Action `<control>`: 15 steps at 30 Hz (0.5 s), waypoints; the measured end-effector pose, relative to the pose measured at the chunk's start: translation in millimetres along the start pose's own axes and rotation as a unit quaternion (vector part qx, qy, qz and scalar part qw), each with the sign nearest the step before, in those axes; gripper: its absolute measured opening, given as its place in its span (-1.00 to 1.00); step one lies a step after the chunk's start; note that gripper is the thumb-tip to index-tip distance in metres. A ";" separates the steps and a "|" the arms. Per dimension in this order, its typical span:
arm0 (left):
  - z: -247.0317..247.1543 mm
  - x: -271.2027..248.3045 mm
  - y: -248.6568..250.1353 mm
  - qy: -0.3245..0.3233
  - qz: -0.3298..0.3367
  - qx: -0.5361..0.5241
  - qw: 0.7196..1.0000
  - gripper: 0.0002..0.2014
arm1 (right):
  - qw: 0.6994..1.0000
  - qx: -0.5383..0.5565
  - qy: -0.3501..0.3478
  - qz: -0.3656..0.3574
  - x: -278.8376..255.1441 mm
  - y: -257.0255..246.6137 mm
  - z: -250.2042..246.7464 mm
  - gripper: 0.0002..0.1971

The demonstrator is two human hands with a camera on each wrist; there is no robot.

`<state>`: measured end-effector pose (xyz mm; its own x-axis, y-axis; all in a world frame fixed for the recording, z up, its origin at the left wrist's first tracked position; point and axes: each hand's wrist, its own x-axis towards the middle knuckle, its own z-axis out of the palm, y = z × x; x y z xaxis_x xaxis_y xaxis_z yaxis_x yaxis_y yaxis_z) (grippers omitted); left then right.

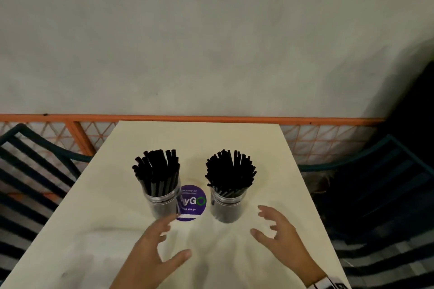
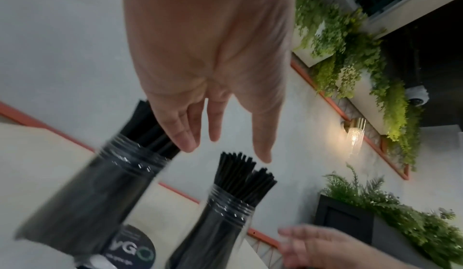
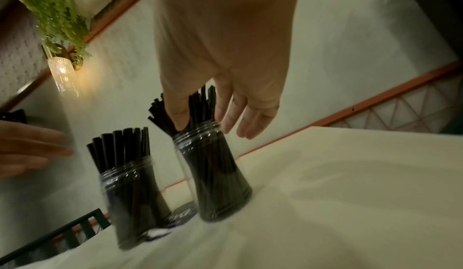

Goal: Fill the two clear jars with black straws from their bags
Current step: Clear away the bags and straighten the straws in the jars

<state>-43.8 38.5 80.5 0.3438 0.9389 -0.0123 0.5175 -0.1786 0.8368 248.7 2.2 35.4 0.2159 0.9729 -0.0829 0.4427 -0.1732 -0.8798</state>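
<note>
Two clear jars stand upright side by side on the cream table (image 1: 277, 171), each packed with black straws that fan out above the rim. The left jar (image 1: 162, 202) (image 2: 100, 190) (image 3: 130, 198) is just beyond my left hand (image 1: 169, 239) (image 2: 220, 134), whose fingers are spread and hold nothing. My right hand (image 1: 270, 225) (image 3: 220, 119) hovers to the right of the right jar (image 1: 226, 205) (image 2: 213, 229) (image 3: 215, 176), fingers loosely spread, apart from the glass. No straw bags are in view.
A round purple sticker (image 1: 192, 203) lies on the table between the jars. Dark slatted chairs (image 1: 35, 171) (image 1: 375, 183) flank the table left and right. An orange rail (image 1: 211, 118) and a grey wall sit behind the table's far edge.
</note>
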 end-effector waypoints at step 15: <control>72.6 147.0 29.9 -0.070 -0.007 -0.178 0.982 0.35 | 0.982 0.049 -0.139 -0.120 106.4 -39.9 9.2 0.41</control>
<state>79.0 149.8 64.0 0.4563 0.8863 -0.0790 0.2250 -0.0290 0.9739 246.0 114.0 57.4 -0.1365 0.9904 0.0204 0.3625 0.0691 -0.9294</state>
